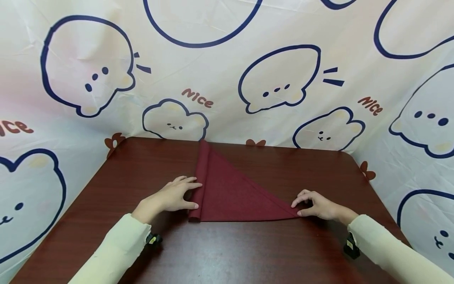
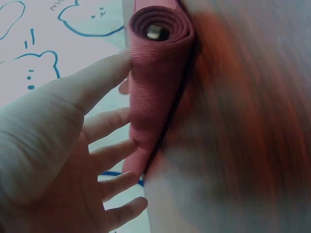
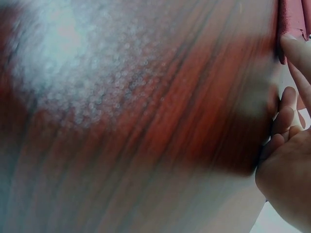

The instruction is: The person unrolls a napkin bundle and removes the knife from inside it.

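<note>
A dark red cloth (image 1: 234, 193) lies on the table as a triangle, its left side wound into a long roll (image 1: 202, 169). My left hand (image 1: 176, 194) rests against the left of the roll near its front end, fingers spread and mostly straight. Seen from the left wrist, the roll's end (image 2: 163, 24) is a spiral of layers with something shiny in its core. At the cloth's pointed right corner, my right hand (image 1: 319, 206) pinches the tip between thumb and forefinger, other fingers bent. The right wrist view catches only part of that corner (image 3: 293, 19).
The brown wooden table (image 1: 248, 252) has rounded far corners. Behind and beside it hangs a white sheet (image 1: 220, 75) printed with blue-outlined bears. Black devices are strapped at the left wrist (image 1: 153, 239) and the right wrist (image 1: 351, 246).
</note>
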`<state>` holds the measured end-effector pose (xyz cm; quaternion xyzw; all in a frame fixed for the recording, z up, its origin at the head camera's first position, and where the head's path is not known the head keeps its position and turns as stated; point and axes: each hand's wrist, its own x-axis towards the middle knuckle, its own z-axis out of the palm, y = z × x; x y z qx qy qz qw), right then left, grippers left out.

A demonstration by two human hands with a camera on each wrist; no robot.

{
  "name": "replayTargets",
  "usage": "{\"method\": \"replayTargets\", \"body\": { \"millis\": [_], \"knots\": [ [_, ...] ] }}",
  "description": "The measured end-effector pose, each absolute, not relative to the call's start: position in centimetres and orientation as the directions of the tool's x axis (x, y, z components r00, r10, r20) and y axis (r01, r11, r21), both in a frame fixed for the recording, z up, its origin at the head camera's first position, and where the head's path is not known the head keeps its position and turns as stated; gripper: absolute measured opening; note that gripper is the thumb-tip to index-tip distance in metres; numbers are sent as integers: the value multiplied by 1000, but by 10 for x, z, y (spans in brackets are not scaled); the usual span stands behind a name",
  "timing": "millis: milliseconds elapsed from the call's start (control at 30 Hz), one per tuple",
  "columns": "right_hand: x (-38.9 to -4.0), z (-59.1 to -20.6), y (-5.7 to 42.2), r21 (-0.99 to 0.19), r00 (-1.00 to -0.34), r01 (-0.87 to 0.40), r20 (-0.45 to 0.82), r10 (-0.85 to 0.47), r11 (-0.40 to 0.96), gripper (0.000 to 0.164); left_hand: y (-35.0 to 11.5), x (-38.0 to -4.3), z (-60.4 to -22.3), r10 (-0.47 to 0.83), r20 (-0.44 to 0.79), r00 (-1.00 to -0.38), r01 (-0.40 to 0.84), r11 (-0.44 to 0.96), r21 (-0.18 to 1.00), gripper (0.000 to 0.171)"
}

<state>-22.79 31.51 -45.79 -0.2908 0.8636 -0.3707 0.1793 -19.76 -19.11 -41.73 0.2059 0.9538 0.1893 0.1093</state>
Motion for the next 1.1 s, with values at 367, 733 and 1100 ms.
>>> {"method": "replayTargets", "body": {
  "millis": [367,733,1100],
  "knots": [
    [-229,-458,315,-749,-763,-367,-97,-640,552,20,-201,-193,-419,405,-151,-902,313,853,417,72],
    [-227,-457,314,-752,-763,-373,-85,-641,544,19,-201,-192,-420,408,-153,-900,315,852,418,72],
    [-227,-457,315,-750,-764,-376,-81,-639,545,19,-201,-194,-420,411,-172,-896,311,853,418,73]
  ]
}}
